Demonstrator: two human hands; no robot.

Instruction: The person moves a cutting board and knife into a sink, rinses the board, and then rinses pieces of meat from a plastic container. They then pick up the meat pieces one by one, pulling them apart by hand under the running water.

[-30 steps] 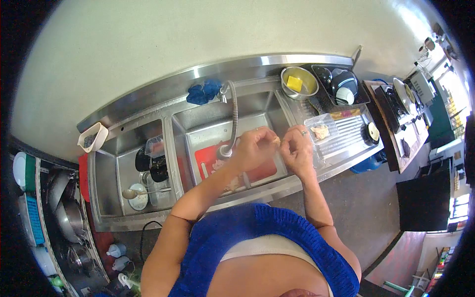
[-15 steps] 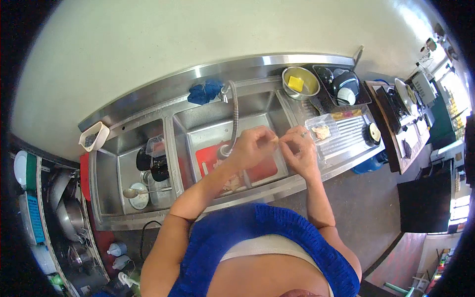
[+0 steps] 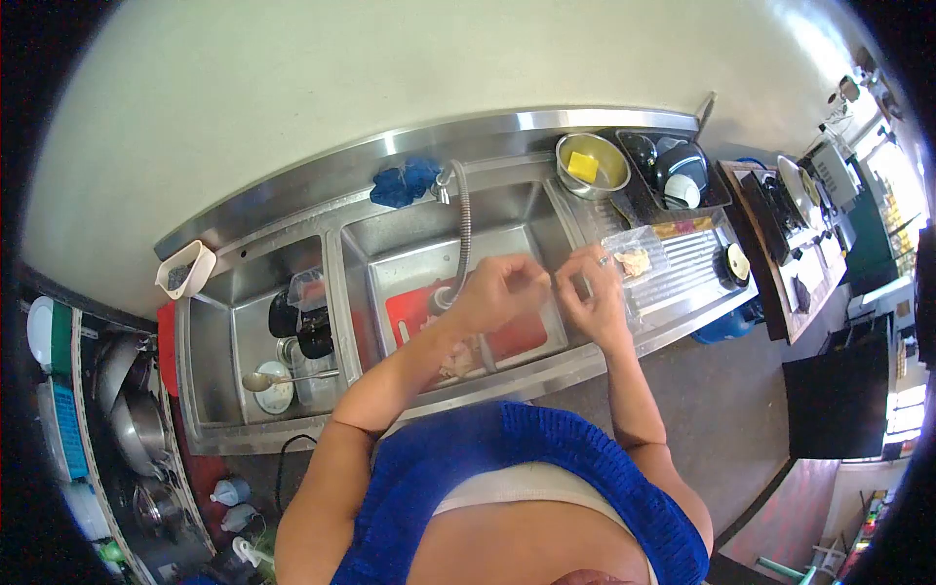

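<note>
My left hand (image 3: 502,292) is over the middle sink basin, with thumb and fingers curled into a pinch. My right hand (image 3: 591,291), wearing a ring, pinches in the same way just beside it, near the basin's right edge. Whatever small thing the fingertips hold is too blurred to name. Below them, a red cutting board (image 3: 522,336) lies in the basin, with pale shredded pieces (image 3: 456,361) on its near side, partly behind my left forearm. Right of my right hand, a clear plastic container (image 3: 651,244) holds a pale, torn lump (image 3: 634,262).
A coiled metal faucet hose (image 3: 464,219) hangs into the basin. Behind stand a steel bowl (image 3: 612,175) with a yellow sponge (image 3: 582,167) and a dish rack (image 3: 722,187). A blue cloth (image 3: 402,183) lies by the tap. The left basin (image 3: 210,331) holds dishes and a ladle (image 3: 260,381).
My hands have moved slightly apart at the fingertips. A small yellowish bit that showed between them before is no longer clearly visible.
</note>
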